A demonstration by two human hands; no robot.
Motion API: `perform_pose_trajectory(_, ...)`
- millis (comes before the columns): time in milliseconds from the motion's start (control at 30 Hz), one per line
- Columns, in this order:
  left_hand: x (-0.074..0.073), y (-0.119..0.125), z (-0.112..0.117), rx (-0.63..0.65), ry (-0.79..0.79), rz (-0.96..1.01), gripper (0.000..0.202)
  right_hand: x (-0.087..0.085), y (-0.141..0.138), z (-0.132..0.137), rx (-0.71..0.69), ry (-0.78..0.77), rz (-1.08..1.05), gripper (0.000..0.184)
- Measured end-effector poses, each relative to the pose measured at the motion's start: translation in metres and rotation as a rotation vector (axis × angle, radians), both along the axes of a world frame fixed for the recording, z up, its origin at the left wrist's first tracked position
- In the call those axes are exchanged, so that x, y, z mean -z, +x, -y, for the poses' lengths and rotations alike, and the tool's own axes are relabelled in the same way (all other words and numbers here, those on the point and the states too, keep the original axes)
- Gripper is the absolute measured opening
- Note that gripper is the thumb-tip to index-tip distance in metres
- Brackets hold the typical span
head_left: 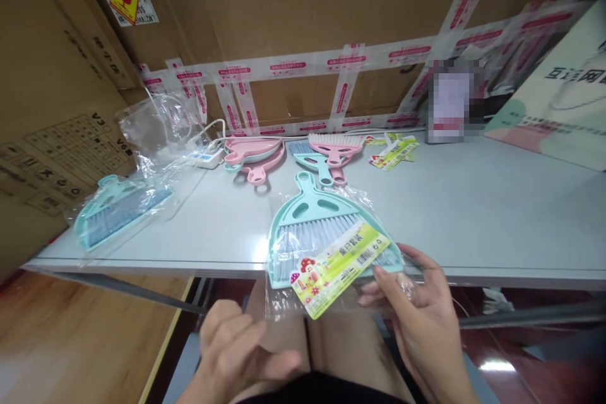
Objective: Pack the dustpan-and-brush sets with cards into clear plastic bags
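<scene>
My right hand (419, 309) grips the lower right corner of a clear plastic bag that holds a mint-green mini dustpan and brush set (312, 233). A yellow-green printed label card (341, 268) lies slantwise across its front. The set's handle points away from me, and its lower edge reaches over the table's front edge. Below the bag's left side, my left hand (241, 344) hangs free of it, fingers loosely curled and thumb apart, with nothing in it.
On the table (497, 208) are another bagged green dustpan set (123, 211), pink dustpans (255, 154), loose brushes (331, 154) and label cards (392, 151). A white power strip (203, 156), a phone (447, 107) and a printed board (558, 88) stand farther back, before large cardboard boxes (293, 6).
</scene>
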State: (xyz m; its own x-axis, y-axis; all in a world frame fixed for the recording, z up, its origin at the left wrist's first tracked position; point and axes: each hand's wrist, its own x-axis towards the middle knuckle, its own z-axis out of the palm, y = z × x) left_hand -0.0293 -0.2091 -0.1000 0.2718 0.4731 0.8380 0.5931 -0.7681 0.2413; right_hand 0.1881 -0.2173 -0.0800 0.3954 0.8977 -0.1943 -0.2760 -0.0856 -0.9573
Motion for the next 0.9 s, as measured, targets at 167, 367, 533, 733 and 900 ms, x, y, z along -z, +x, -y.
perform_pose_trajectory(167,-0.009,0.030,-0.002,-0.062,0.216,-0.390,0.029,-0.002,-0.004,0.001,0.001,0.007,-0.049,0.076)
perform_pose_trajectory(367,-0.038,0.027,-0.016,-0.130,0.193,-0.640,0.030,-0.002,-0.006,0.005,-0.023,-0.006,-0.046,0.085)
perform_pose_trajectory(533,-0.040,0.011,-0.023,-0.215,0.214,-0.496,0.030,-0.013,-0.006,0.002,-0.058,-0.008,0.001,0.089)
perform_pose_trajectory(733,-0.030,-0.010,-0.034,0.034,0.289,-0.532,0.027,0.005,0.021,0.008,-0.136,0.034,0.345,0.068)
perform_pose_trajectory(900,-0.039,-0.003,-0.034,0.087,0.082,-0.215,0.022,0.027,0.060,0.012,0.006,0.757,1.219,0.055)
